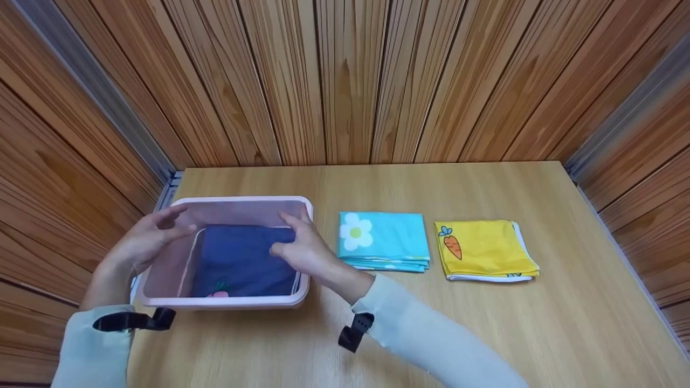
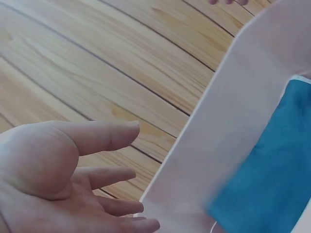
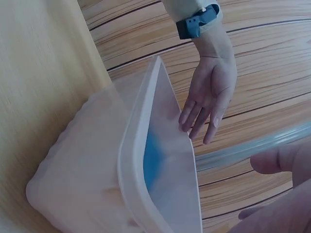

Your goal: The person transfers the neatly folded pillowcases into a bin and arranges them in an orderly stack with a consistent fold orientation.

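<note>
A pink plastic bin [image 1: 226, 303] stands at the left of the table, with a folded navy cloth [image 1: 242, 258] lying flat inside. A small pink-and-green print shows near the cloth's front edge. My left hand [image 1: 143, 240] is over the bin's left rim, its fingers extended and nothing in them; in the left wrist view the palm [image 2: 53, 184] faces the bin. Over the right rim is my right hand [image 1: 307, 245], thumb and forefinger spread above the cloth. In the right wrist view, its fingers [image 3: 266, 162] are apart from the cloth, partly cut off by the frame.
To the right of the bin lies a folded turquoise cloth [image 1: 391, 237] with a white flower. Farther right is a folded yellow cloth [image 1: 485, 250] with a carrot print and white edging. Wood-plank walls [image 1: 345, 81] enclose the table [image 1: 431, 334] at the back and sides.
</note>
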`<state>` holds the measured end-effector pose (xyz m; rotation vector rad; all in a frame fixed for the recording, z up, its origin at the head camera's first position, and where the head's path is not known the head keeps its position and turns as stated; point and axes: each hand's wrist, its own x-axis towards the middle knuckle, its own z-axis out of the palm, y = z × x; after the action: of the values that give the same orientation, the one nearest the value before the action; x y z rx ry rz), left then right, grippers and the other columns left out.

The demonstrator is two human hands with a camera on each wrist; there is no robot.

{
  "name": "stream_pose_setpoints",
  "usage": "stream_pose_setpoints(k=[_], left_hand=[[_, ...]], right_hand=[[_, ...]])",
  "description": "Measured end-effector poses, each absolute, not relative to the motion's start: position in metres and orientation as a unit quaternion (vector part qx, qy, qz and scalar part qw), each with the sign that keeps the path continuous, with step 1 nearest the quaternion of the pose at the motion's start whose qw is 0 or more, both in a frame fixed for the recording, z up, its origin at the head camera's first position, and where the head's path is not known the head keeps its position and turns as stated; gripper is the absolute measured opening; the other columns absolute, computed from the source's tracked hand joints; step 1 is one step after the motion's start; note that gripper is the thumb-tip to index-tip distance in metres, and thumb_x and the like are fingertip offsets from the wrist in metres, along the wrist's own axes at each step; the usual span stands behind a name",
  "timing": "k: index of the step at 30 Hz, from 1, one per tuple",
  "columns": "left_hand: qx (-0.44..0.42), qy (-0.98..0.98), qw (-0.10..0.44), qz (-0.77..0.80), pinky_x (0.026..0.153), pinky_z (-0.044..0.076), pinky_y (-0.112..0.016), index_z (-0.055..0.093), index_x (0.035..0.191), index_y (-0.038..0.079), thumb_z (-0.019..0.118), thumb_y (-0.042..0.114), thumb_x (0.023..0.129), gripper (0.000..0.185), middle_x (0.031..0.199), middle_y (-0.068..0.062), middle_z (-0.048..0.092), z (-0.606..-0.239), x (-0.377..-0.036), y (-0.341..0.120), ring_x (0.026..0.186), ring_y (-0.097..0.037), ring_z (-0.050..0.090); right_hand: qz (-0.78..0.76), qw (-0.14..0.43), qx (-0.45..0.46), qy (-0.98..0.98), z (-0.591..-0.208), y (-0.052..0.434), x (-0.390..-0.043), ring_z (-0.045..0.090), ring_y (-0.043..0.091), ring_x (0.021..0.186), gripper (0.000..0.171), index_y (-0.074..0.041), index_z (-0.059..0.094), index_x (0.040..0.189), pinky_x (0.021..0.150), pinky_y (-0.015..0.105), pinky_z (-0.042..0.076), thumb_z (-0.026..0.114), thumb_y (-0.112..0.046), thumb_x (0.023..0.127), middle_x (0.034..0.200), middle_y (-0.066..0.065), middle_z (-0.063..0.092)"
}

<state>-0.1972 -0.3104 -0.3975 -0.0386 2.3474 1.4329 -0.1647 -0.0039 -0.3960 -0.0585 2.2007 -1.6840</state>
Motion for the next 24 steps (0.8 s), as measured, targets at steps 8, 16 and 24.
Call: stream_pose_setpoints(k=[8,16,24], left_hand=[[-0.008,0.835,0.194,0.514,0.117,0.028,-0.061,0.016,0.162,0.002,0.059,0.035,0.104,0.079,0.163,-0.031,0.019,-0.399,-0.202,-0.3,0.146,-0.048,0.027],[-0.017,0.844,0.183,0.503,0.117,0.027,-0.061,0.025,0.16,0.002,0.056,0.035,0.105,0.071,0.162,-0.029,0.024,-0.396,-0.201,-0.281,0.146,-0.047,0.029],[0.01,0.875,0.08,0.477,0.112,0.037,-0.058,0.037,0.153,-0.004,0.056,0.018,0.105,0.056,0.156,-0.031,0.035,-0.393,-0.196,-0.249,0.143,-0.047,0.037]], right_hand=[[-0.588,0.172,-0.019,0.79,-0.399,0.005,-0.171,0.01,0.034,0.155,0.073,-0.01,0.041,0.157,0.123,0.049,0.02,0.068,-0.008,0.088,0.172,0.005,-0.001],[-0.555,0.161,-0.048,0.814,-0.399,0.009,-0.173,0.013,0.035,0.154,0.069,-0.01,0.042,0.156,0.123,0.048,0.019,0.068,-0.013,0.092,0.171,0.008,0.003],[-0.4,0.134,-0.148,0.895,-0.399,0.025,-0.172,0.004,0.034,0.156,0.069,-0.015,0.034,0.16,0.122,0.057,0.017,0.061,-0.04,0.101,0.171,0.014,0.001]])
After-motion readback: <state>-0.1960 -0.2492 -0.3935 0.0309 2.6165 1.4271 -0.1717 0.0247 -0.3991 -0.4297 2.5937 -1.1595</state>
